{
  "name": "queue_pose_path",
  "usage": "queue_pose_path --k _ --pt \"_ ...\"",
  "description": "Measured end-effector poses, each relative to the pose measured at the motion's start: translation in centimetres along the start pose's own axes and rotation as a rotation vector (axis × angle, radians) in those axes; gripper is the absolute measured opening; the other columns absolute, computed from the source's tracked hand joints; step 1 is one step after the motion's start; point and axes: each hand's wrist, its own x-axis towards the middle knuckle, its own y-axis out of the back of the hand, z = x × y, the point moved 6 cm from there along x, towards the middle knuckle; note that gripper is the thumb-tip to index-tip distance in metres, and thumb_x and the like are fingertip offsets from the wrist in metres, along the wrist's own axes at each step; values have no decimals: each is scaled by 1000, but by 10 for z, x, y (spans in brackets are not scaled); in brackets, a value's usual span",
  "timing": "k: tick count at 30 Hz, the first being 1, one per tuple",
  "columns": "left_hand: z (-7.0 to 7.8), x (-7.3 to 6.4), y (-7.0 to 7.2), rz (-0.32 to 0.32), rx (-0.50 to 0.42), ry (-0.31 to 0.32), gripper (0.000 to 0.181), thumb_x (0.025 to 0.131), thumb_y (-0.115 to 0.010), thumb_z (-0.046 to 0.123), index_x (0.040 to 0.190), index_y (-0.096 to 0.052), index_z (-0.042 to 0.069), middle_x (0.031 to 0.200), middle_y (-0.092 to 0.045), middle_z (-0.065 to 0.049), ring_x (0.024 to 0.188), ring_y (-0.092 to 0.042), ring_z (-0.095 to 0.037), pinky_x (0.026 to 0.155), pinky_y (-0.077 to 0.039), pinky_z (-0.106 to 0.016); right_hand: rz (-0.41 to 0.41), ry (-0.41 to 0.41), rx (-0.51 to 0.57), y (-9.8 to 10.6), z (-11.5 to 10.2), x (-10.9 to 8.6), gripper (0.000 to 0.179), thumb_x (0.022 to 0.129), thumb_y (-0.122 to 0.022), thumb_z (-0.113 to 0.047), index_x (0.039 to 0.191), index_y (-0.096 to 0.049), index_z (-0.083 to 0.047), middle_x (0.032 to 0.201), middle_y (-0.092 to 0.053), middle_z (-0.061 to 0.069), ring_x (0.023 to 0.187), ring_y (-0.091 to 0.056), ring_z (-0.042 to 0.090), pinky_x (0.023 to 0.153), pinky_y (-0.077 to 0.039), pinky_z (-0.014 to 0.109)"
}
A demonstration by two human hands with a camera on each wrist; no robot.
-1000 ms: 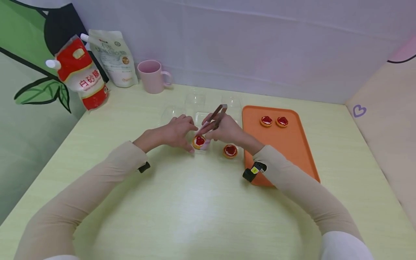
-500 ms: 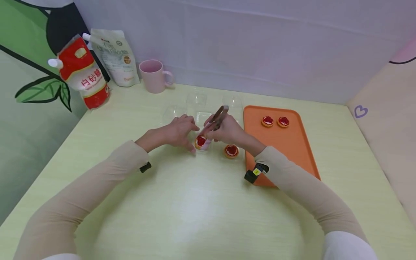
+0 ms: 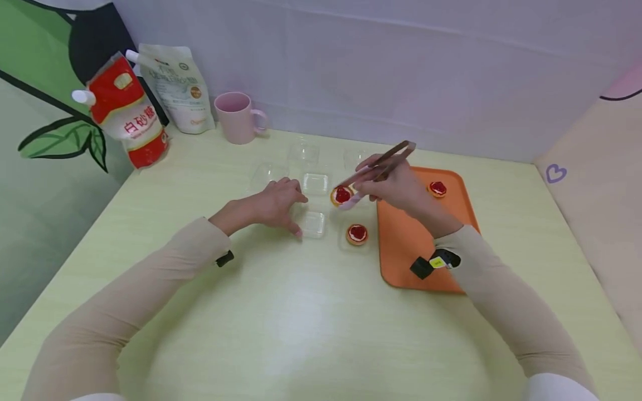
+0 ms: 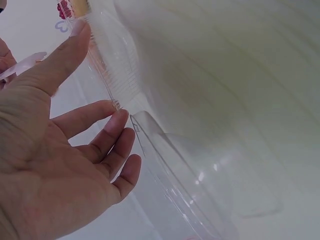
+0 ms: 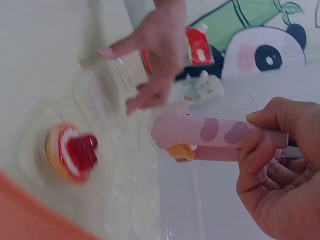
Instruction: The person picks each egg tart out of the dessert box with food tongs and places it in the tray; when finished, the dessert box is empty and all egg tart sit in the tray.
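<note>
In the head view my right hand (image 3: 396, 182) grips brown metal tongs (image 3: 388, 156) with pink tips (image 5: 210, 131). Between those tips a small tart (image 3: 342, 195) with red fruit and white cream hangs above the table. My left hand (image 3: 271, 205) spreads thumb and fingers at the left side of a clear plastic box (image 3: 314, 224). In the left wrist view its fingertips (image 4: 117, 116) touch the box's rim. Another tart (image 3: 357, 234) sits in a clear box (image 3: 343, 245) to the right.
An orange tray (image 3: 406, 256) lies on the right with a tart (image 3: 437, 189) on it, partly behind my right arm. Further clear boxes and lids (image 3: 303, 153) stand behind. A pink mug (image 3: 236, 120), a red sugar bag (image 3: 132, 120) and a white pouch (image 3: 178, 92) line the back left.
My right hand has moved right and up with the tongs, lifting the tart out of the box by my left hand. It now hides one tart on the tray. My left hand stays in place.
</note>
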Motion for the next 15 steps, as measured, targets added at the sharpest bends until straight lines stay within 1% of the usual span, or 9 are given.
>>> queue_pose_path --k 4,8,11,15 --pt "0 -1 1 9 0 -6 80 70 -90 39 134 -61 -1 128 -55 -19 119 -46 -35 95 -38 -48 106 -40 2 35 11 -12 25 86 -74 -7 109 -68 -2 81 -76 -5 61 -64 16 59 -53 28" --pt "0 -1 0 13 -8 -14 80 70 -90 38 134 -61 -1 128 -55 -19 119 -46 -35 96 -38 -48 186 -75 -12 65 29 -27 29 87 -74 -8 114 -65 2 76 -74 -11 59 -61 11 59 -53 26" --pt "-1 -1 0 12 -12 -16 81 70 -90 38 135 -60 -1 128 -54 -19 120 -45 -35 96 -37 -48 222 -87 -53 82 46 -36 34 89 -74 -11 117 -62 4 75 -72 -13 57 -59 9 59 -54 24" --pt "-2 1 -1 9 -11 -13 82 70 -90 39 135 -60 -1 129 -54 -19 120 -45 -35 97 -37 -48 250 -111 -82 96 70 -45 35 90 -73 -12 117 -61 6 74 -70 -15 57 -59 8 59 -53 23"
